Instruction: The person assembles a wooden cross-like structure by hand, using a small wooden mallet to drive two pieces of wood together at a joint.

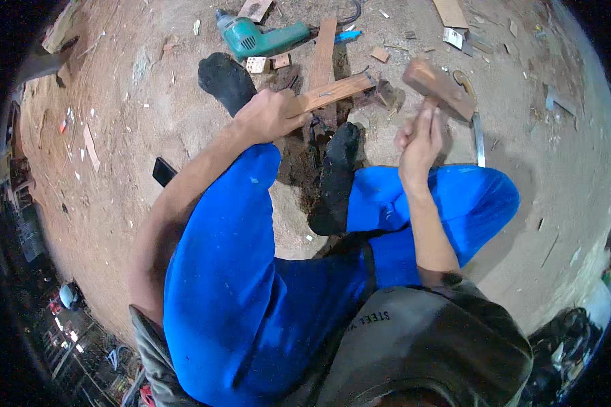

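My left hand (pixel 268 113) is closed around one end of a reddish-brown wooden strip (pixel 336 91). The strip slants up to the right and crosses over a longer wooden board (pixel 324 57). At its far end is a small dark block (pixel 386 93); I cannot tell whether they touch. In my right hand (pixel 421 139) is the handle of a wooden mallet (pixel 439 88), its head raised to the right of the strip. Behind the mallet head, a tool with a curved tan handle (pixel 463 81) and a narrow metal blade (pixel 480 141) is partly hidden.
A green power drill (pixel 265 41) with a dark cord lies at the far side, beside small wood blocks (pixel 258 65) and a blue object (pixel 348 35). A black phone (pixel 163 171) lies left of my knee. Wood scraps litter the dusty ground. My socked feet (pixel 336 176) flank the work.
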`<state>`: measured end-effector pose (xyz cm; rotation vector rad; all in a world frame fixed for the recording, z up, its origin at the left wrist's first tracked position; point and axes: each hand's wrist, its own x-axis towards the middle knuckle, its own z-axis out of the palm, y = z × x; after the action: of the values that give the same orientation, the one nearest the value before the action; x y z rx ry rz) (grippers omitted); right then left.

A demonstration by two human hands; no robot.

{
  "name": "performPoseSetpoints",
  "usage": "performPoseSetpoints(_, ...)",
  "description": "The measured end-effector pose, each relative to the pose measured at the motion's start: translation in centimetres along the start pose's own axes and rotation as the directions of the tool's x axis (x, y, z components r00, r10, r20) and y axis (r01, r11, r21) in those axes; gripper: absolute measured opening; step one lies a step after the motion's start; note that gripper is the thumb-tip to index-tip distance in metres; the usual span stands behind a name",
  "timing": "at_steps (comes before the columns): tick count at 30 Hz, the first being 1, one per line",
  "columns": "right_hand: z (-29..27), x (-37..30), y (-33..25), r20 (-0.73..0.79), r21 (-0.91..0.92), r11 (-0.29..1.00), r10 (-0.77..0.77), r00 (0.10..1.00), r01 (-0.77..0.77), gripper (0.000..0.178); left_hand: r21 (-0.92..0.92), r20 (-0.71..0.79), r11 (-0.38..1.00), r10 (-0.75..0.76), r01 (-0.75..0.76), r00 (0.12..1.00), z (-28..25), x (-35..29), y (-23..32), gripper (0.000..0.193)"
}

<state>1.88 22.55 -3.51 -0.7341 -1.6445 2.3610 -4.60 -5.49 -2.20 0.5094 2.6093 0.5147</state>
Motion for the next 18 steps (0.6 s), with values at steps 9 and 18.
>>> performPoseSetpoints(9,1.5,0.8,-0.1,0.19,-0.078,0.989,0.139,0.972,-0.126,0.023,0.03,-0.081,0.999,0.031,-0.029,0.996,0.9,0.3,-0.6,0.046)
performPoseSetpoints(18,0.2,3.3,-1.4,0.292,-0.254,0.909,0.397,0.87,-0.329,0.03,0.147,-0.061,0.986,0.089,-0.079,0.994,2.0,0.2,-1.7,0.033)
